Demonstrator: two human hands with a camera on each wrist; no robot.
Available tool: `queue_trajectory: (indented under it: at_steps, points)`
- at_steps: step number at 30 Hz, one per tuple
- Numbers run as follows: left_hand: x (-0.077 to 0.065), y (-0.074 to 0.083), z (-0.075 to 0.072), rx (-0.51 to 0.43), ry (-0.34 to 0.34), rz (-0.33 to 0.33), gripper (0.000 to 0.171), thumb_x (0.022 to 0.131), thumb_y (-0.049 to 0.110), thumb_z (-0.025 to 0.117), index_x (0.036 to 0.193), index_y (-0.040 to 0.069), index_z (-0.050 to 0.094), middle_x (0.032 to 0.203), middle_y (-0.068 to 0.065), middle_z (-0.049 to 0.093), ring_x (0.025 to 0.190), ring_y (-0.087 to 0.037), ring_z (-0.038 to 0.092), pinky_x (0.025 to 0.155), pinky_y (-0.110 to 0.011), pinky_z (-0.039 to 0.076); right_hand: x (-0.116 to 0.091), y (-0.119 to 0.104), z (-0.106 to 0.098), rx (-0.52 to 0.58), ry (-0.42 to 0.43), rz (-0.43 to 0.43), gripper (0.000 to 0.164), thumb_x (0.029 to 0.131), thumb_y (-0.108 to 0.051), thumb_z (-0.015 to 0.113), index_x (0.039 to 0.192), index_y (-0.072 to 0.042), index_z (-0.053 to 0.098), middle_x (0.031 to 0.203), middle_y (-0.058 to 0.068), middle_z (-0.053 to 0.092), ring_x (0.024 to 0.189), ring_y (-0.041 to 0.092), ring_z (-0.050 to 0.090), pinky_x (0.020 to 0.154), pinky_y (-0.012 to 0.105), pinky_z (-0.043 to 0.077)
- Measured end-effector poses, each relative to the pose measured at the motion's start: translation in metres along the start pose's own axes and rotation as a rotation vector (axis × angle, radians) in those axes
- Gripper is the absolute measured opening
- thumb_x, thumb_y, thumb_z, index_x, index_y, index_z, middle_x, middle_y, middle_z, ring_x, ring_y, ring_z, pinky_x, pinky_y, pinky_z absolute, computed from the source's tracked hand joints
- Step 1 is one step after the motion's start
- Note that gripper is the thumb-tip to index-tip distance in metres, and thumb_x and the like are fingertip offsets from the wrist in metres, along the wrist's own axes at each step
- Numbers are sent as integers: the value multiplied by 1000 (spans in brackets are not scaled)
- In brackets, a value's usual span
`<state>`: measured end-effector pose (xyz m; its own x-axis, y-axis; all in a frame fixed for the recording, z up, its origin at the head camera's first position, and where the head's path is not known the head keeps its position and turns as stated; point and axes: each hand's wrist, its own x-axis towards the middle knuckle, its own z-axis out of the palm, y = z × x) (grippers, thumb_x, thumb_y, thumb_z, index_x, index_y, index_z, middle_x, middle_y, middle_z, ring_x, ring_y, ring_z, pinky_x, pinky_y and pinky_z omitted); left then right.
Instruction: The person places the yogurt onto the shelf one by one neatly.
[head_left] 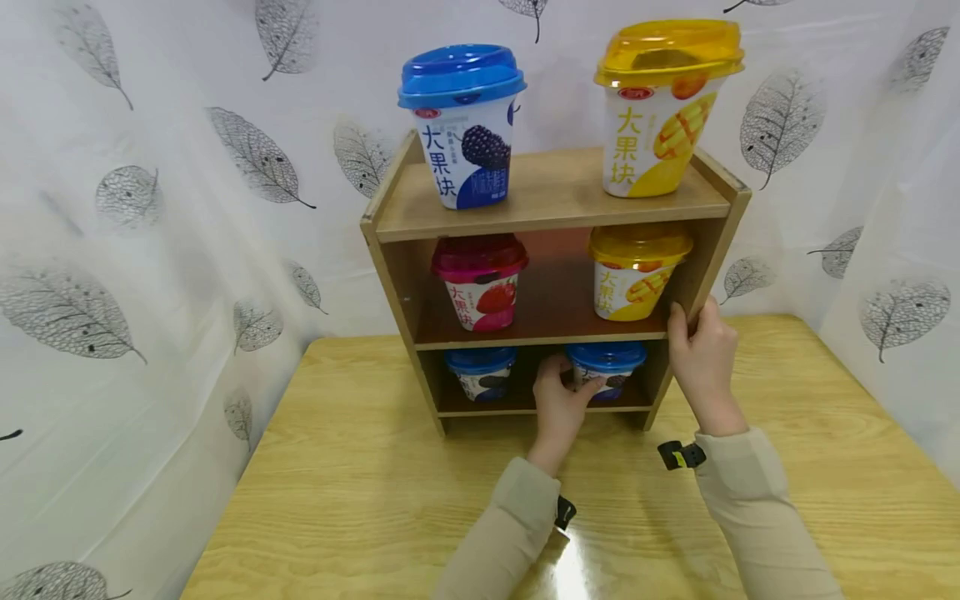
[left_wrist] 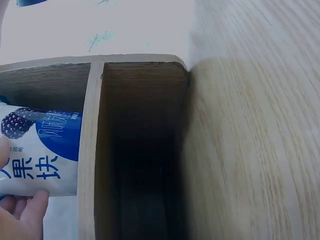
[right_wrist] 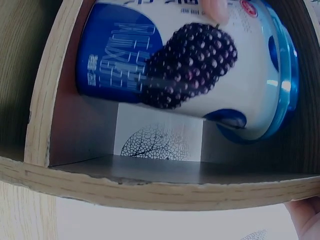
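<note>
On the bottom tier of a small wooden shelf [head_left: 555, 227], my left hand [head_left: 558, 410] grips a blue-lidded blackberry yogurt cup [head_left: 615, 385] near the right side. Its thumb lies across the cup's front, with the other fingers at the cup's left side. The left wrist view shows the cup's printed side [left_wrist: 60, 150] between thumb and fingers [left_wrist: 35, 210]. Close up in the right wrist view, the blackberry picture [right_wrist: 190, 65] faces the camera and a fingertip [right_wrist: 215, 10] presses the cup. My right hand [head_left: 705, 354] holds the shelf's right side panel [head_left: 718, 242].
Another blue-lidded cup [head_left: 480, 379] stands at the bottom left. The middle tier bears a strawberry cup [head_left: 480, 287] and a yellow cup [head_left: 633, 279]. Up top are a blackberry cup [head_left: 467, 133] and a larger-looking yellow cup [head_left: 660, 117]. A wooden table [head_left: 337, 467] supports the shelf before a leaf-print curtain [head_left: 187, 250].
</note>
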<state>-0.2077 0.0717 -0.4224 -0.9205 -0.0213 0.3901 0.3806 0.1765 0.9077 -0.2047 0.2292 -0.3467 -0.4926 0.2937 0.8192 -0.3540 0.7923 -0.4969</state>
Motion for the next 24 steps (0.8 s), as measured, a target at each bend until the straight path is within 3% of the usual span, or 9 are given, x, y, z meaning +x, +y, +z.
queue_trajectory:
  at_steps: [9, 17, 22, 24]
  points:
    - [4, -2, 5, 11, 29, 12, 28, 72, 18, 73, 91, 6, 55, 88, -10, 51, 62, -19, 51, 53, -20, 45, -2, -1, 1, -6, -20, 17, 19, 84, -6, 55, 86, 12, 51, 67, 27, 57, 51, 36, 54, 40, 29, 33]
    - [-4, -4, -8, 7, 2, -29, 44, 73, 19, 73, 110, 5, 54, 106, -8, 52, 97, -20, 51, 77, -31, 48, -2, 0, 2, 3, -26, 14, 20, 84, -6, 54, 87, 13, 52, 69, 28, 58, 51, 36, 55, 41, 21, 33]
    - [-16, -1, -32, 176, -92, 7, 49, 76, 24, 70, 115, 3, 52, 111, -8, 50, 102, -22, 49, 83, -34, 45, -4, -1, -2, 49, -84, 56, 23, 86, -9, 53, 93, 14, 51, 77, 30, 58, 60, 40, 57, 46, 42, 43]
    - [-22, 0, -43, 272, -126, 38, 49, 78, 30, 67, 116, 3, 52, 113, -8, 50, 103, -22, 49, 84, -35, 44, -7, -2, -6, 117, -138, 109, 27, 89, -10, 49, 103, 13, 50, 89, 30, 57, 75, 40, 57, 59, 50, 47]
